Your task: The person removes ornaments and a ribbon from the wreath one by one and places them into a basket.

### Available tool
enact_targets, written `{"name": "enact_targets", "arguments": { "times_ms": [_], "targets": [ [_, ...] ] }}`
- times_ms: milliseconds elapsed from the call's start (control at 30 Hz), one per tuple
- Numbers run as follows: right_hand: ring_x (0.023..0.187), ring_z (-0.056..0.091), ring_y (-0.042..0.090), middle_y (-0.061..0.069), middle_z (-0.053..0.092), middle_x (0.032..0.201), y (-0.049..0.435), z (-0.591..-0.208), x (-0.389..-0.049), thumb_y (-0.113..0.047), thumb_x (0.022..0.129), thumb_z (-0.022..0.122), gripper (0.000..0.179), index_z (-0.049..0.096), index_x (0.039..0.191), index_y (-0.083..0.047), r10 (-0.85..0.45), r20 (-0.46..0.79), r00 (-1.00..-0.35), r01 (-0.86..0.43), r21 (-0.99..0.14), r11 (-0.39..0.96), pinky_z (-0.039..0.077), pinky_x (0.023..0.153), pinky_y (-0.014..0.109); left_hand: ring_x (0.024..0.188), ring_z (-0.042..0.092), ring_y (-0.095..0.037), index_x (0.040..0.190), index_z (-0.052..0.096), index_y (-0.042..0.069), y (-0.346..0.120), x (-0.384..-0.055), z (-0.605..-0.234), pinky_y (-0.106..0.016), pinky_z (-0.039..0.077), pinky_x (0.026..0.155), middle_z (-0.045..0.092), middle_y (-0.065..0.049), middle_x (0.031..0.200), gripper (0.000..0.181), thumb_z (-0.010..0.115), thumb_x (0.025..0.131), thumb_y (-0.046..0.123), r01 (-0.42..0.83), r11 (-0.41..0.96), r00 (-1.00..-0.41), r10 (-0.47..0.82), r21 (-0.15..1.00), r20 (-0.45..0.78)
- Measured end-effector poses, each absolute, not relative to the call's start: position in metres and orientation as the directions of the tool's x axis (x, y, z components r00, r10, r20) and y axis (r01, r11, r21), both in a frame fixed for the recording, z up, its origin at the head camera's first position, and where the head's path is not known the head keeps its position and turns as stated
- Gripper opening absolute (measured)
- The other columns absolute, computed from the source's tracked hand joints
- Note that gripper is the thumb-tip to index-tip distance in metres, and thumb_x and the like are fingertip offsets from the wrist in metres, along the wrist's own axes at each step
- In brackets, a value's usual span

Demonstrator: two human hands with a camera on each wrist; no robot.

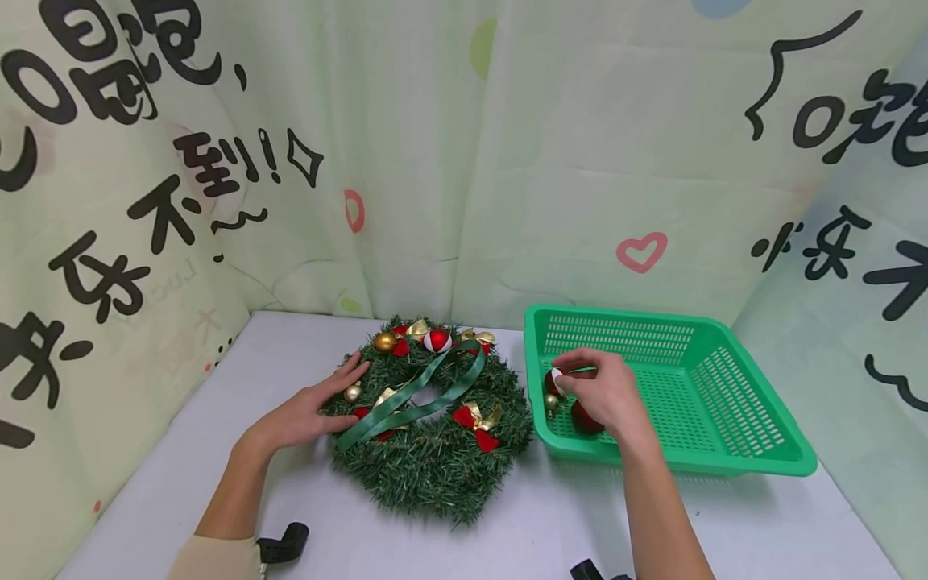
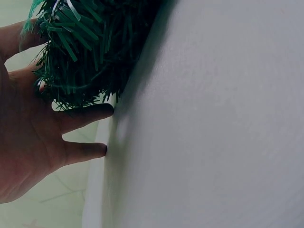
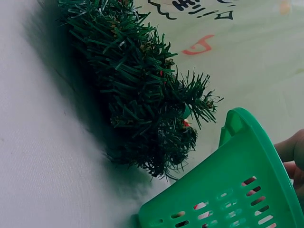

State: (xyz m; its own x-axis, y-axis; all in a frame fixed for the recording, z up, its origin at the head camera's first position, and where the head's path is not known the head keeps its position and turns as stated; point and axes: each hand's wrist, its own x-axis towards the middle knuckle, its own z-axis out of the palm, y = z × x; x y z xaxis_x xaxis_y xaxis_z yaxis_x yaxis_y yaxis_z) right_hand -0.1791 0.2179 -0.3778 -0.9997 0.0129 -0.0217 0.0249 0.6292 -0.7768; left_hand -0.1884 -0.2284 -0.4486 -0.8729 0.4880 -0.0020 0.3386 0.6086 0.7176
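While the left hand (image 1: 313, 412) lies spread on the wreath (image 1: 435, 475), the right hand (image 1: 603, 392) pinches a red-and-white bauble (image 1: 555, 382) in the basket (image 1: 750, 403): likely picking stage; lift-out presumably next.

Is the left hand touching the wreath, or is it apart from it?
Touching: the left wrist view shows the wreath, its needles against the spread left hand.

Pale curtain (image 1: 565, 153), black lettering (image 1: 160, 229); white table (image 1: 420, 556); blue patch (image 1: 720, 6), probably round.
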Motion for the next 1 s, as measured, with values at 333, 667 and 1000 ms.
{"name": "enact_targets", "arguments": {
  "times_ms": [333, 667, 1000],
  "targets": [
    [0.117, 0.07, 0.033, 0.015, 0.072, 0.128, 0.211, -0.378, -0.179, -0.015, 0.1, 0.07, 0.025, 0.074, 0.124, -0.012, -0.009, -0.013, -1.0, 0.004, -0.777, 0.63, 0.053, 0.098, 0.053, 0.158, 0.015, -0.047, 0.168, 0.024, 0.023, -0.228, -0.189, -0.449, -0.076, 0.024, 0.117, 0.005, -0.006, 0.177, 0.082, 0.068, 0.1, 0.037, 0.328, 0.609, -0.875, 0.485, 0.722, -0.011],
    [0.116, 0.067, 0.033, 0.012, 0.072, 0.125, 0.202, -0.377, -0.176, -0.015, 0.1, 0.07, 0.023, 0.076, 0.122, -0.015, -0.031, 0.042, -0.999, -0.052, -0.768, 0.639, 0.056, 0.09, 0.048, 0.158, 0.015, -0.047, 0.168, 0.024, 0.023, -0.229, -0.191, -0.45, -0.076, 0.023, 0.117, 0.004, -0.006, 0.177, 0.082, 0.069, 0.1, 0.034, 0.337, 0.606, -0.872, 0.489, 0.72, -0.003],
    [0.11, 0.07, 0.028, 0.009, 0.074, 0.12, 0.191, -0.376, -0.174, -0.013, 0.098, 0.073, 0.021, 0.076, 0.119, -0.014, -0.036, 0.096, -0.995, -0.099, -0.808, 0.581, 0.056, 0.082, 0.035, 0.158, 0.015, -0.047, 0.168, 0.024, 0.022, -0.229, -0.19, -0.449, -0.076, 0.024, 0.117, 0.005, -0.007, 0.177, 0.083, 0.069, 0.1, 0.036, 0.333, 0.61, -0.874, 0.485, 0.719, -0.007]
  ]
}}
